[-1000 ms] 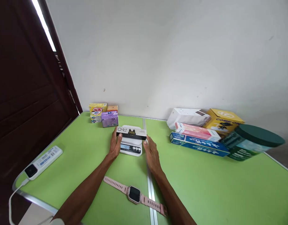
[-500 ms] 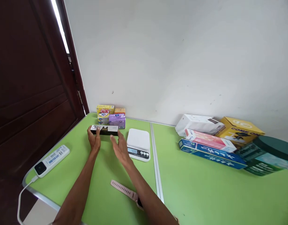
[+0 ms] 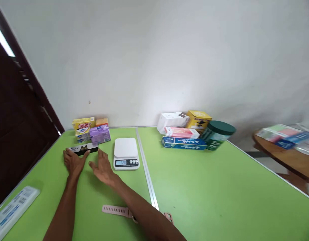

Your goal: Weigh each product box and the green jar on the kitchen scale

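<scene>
A long black-and-white box (image 3: 85, 147) lies on the green table just in front of some small packages. My left hand (image 3: 75, 162) is at its left end, fingers around that end and thumb against the front face. Beside the box's right end, my right hand (image 3: 104, 167) has its thumb spread away from its fingers; the fingertips are at or very near the box. A white digital scale (image 3: 125, 148) sits right of that hand with nothing on its plate and digits lit. A pink-strapped watch (image 3: 118, 210) lies partly under my right forearm.
Yellow (image 3: 83, 124), orange (image 3: 102, 122) and purple (image 3: 100, 134) packages stand by the wall. Farther right are a blue box (image 3: 183, 143), pink box (image 3: 181, 132), white box (image 3: 172, 121), yellow box (image 3: 199, 119) and green-lidded tub (image 3: 217, 134). A white device (image 3: 16, 209) lies left.
The black-and-white box has come down onto the table from between my hands. My right thumb and fingers have spread at its end. The view has swung right, and the scale's digits differ.
</scene>
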The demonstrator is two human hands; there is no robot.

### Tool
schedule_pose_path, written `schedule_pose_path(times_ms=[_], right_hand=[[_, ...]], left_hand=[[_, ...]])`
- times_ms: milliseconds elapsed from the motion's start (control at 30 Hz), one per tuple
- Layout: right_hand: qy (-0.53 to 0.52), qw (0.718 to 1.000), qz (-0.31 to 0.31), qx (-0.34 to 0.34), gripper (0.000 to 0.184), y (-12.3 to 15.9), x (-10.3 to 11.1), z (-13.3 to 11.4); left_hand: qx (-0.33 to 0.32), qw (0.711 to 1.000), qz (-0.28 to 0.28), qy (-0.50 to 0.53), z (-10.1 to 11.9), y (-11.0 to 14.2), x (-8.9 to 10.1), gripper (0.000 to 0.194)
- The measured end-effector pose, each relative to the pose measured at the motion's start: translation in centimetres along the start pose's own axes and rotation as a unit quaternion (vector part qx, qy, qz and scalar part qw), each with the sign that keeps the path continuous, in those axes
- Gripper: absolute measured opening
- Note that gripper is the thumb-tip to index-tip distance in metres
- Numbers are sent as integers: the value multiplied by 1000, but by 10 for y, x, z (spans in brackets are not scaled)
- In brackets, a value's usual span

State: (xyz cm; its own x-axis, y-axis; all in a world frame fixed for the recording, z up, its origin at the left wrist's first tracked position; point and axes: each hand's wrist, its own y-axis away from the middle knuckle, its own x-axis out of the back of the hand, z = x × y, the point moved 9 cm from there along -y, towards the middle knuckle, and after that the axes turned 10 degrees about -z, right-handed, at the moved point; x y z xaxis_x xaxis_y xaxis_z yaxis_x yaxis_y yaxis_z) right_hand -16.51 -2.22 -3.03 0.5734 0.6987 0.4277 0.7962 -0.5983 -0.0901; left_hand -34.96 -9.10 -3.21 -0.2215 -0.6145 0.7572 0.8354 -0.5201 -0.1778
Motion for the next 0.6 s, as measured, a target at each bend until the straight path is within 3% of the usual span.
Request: schedule_pose_path(times_ms=[100,167,300,433,500,600], right_hand=[[31,997,7,66,76,42,29,-15],[37,994,59,86,65,76,68,-12],[59,959,269,68,55,146,191,30],[138,862,487,-14,64,220,322,101],[163,816,549,-71,74,250,369,138],[142,775,598,-149,83,278,410,187]], left_hand=[[-18,1000,-18,3,2,-13,-3,131],[-25,1000,-18,-3,4,-19,-4,132],[-9,1000,6,-4,3,-17,-1,129],[8,999,40,19,9,-1,11,120],[-42,995,85,38,34,14,25,109],[-170,975,125,68,102,52,36,97]])
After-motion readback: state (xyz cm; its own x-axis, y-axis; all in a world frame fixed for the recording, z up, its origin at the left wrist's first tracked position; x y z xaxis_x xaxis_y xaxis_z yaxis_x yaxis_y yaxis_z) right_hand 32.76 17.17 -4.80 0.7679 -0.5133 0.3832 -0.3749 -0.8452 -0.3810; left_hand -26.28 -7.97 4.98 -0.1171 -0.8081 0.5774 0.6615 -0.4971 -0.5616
